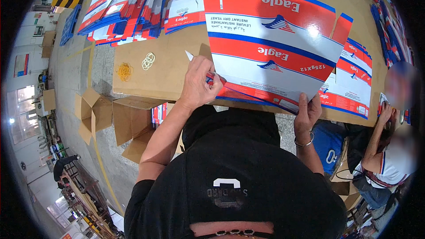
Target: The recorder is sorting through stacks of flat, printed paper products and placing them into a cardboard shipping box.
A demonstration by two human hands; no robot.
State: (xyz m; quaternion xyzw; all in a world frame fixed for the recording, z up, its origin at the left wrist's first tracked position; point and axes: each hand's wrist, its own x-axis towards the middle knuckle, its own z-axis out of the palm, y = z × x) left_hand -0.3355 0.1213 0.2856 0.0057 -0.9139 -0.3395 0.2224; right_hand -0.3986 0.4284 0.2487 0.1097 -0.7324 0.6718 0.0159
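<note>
A large flat printed carton blank [274, 40], red, white and blue, is tilted up over the table's near edge. My right hand [307, 114] grips its lower right edge, thumb on the printed face. At the blank's lower left edge my left hand [201, 82] is closed, with a red strip showing between its fingers. A small white pointed piece [189, 55] sticks out beyond those fingers; whether it belongs to the blank I cannot tell. Parts of the left fingers are hidden by the hand itself.
Stacks of flat cartons [128, 6] lie at the far left, with more cartons [349, 77] at the right. Yellow rubber bands [125, 71] and pale ones [148, 61] rest on the brown table [146, 89]. Open cardboard boxes [133, 121] stand below; a co-worker [385, 159] is at the right.
</note>
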